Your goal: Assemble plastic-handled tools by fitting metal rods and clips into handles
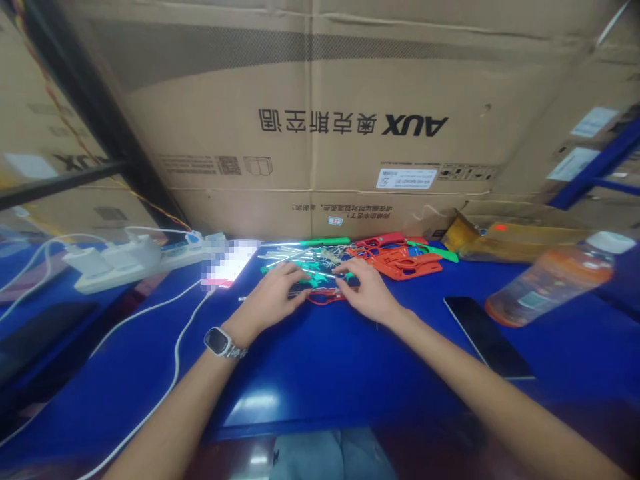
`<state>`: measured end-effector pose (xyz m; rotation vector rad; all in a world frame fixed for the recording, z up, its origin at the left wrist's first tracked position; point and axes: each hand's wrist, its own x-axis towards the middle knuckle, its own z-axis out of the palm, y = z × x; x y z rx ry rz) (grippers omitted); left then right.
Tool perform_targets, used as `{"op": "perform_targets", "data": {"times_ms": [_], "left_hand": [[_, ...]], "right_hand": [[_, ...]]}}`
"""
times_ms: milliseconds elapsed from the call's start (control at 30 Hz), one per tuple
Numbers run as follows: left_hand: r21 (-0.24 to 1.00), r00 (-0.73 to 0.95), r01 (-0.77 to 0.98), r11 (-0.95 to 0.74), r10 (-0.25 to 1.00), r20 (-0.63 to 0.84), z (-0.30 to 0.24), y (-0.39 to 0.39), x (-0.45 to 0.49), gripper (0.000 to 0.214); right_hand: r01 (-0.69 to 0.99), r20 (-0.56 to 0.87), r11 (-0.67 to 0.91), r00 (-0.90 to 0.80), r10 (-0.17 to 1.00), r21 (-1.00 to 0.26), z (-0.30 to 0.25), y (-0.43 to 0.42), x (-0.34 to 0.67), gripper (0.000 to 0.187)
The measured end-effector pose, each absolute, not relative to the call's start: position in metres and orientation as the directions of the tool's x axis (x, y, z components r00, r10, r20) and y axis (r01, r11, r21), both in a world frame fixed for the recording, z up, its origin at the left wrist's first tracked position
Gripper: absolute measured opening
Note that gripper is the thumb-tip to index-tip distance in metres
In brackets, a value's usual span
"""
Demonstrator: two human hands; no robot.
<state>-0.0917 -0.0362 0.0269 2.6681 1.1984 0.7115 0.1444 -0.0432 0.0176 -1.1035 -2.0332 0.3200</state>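
Both hands worked close together at the far side of the blue table (320, 380), the left hand (275, 293) palm down with its fingers curled, the right hand (369, 287) bent in to face it. A slim silvery rod (320, 273) lay across the gap between the two sets of fingertips, at the near edge of a loose heap of thin rods (280, 255) and green pieces (313, 280). On each hand the thumb stood apart from the forefinger, but whether either grip pinched the rod or only hovered over it could not be told, since the tips blurred into the clutter. A red loop (327, 299) lay just below the rod, between the thumbs, and red-orange parts (413, 263) were stacked beyond the right hand. For handling pieces this fine, a light fingertip hold near both ends looked best, with the wrists low and steady so that nothing rolled or snagged. The red loop seemed the likeliest thing to catch, so easing it aside would have helped. The dark phone (487, 337) and the bottle (550, 287) stood well apart on the right, while the lit screen (234, 263) sat nearer the left hand, where a careless sweep might have nudged it.
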Motion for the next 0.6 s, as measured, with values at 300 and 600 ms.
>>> {"op": "perform_targets", "data": {"times_ms": [300, 600], "left_hand": [[0.35, 0.62, 0.598, -0.721, 0.693, 0.369, 0.05, -0.008, -0.031, 0.018], [0.484, 0.492, 0.575, -0.66, 0.751, 0.44, 0.022, -0.01, -0.036, 0.023]], "right_hand": [[0.909, 0.376, 0.174, -0.02, 0.926, -0.379, 0.024, -0.008, 0.193, 0.019], [0.938, 0.383, 0.218, -0.104, 0.918, -0.269, 0.017, 0.012, 0.193, 0.01]]}}
